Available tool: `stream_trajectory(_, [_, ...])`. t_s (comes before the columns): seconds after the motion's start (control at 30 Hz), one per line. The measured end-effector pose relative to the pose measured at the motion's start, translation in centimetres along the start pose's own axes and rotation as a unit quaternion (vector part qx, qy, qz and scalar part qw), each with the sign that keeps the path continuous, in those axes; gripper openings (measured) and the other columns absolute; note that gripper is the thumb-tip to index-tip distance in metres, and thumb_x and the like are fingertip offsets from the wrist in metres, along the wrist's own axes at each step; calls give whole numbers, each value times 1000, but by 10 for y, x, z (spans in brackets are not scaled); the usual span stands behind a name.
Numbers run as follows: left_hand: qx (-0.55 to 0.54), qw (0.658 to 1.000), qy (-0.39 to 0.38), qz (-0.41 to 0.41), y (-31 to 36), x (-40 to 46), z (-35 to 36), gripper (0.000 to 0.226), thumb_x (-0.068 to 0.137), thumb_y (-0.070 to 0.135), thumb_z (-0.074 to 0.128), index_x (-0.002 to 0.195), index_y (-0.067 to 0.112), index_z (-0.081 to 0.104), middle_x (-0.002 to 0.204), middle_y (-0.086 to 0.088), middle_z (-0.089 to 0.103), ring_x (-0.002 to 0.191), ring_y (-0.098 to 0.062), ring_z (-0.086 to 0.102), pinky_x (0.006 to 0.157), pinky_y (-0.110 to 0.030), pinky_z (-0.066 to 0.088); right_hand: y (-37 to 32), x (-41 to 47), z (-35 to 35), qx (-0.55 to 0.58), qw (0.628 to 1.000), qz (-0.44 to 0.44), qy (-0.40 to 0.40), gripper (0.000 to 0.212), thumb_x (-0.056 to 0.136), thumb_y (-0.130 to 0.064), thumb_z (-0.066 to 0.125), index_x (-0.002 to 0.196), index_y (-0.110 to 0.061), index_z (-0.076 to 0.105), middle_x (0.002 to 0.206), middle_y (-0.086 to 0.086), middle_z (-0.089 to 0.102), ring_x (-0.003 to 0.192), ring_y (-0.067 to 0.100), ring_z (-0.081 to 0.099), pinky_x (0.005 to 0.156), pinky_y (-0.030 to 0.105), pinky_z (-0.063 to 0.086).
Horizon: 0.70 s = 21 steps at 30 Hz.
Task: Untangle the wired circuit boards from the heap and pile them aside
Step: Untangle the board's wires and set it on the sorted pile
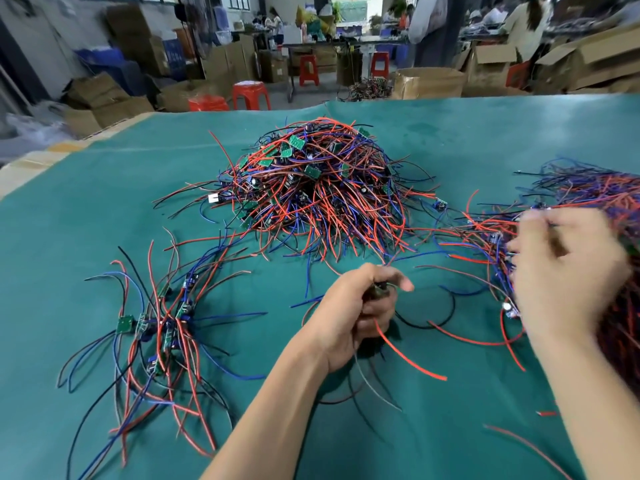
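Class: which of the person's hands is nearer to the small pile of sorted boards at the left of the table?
Left. The left hand grips wires mid-table, just right of the small pile. The right hand is at the far right, over another tangle.

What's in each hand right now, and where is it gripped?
The left hand grips a dark wired part at its body, its wires trailing below. The right hand is blurred; whether it holds anything cannot be told.

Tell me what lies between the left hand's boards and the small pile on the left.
Nothing solid: between the left hand gripping its boards and the small pile there is only bare green mat with a few loose wire ends.
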<state>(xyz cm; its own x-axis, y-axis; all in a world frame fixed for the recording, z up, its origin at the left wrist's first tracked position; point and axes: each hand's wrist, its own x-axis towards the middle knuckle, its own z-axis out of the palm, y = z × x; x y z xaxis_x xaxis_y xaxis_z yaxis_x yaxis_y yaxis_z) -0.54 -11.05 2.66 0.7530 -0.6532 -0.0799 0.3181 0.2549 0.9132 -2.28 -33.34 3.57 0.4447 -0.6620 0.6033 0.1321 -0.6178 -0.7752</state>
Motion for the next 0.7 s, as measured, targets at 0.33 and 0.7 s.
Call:
stream_trajectory(0.33, [65,998,5,-3,-2,-1,5,20,99,5,34,106,5,53,55,3,38,43,-9,27,46,-24,16,-32,-48,22,143,882,61,-445,6,90,-26,78,93,-25,83,92,-6,80,91,14,73,94,40,53])
stream_trajectory(0.7, [64,998,-24,3,-6,-2,-2,35,105,25,43,96,4,69,48,-3,52,30,-6,29,38,-25,13,-37,-41,17,197,915,50,-348,22,85,-9,83,80,-30,80,82,-4,79,70,9,71,71,18,56])
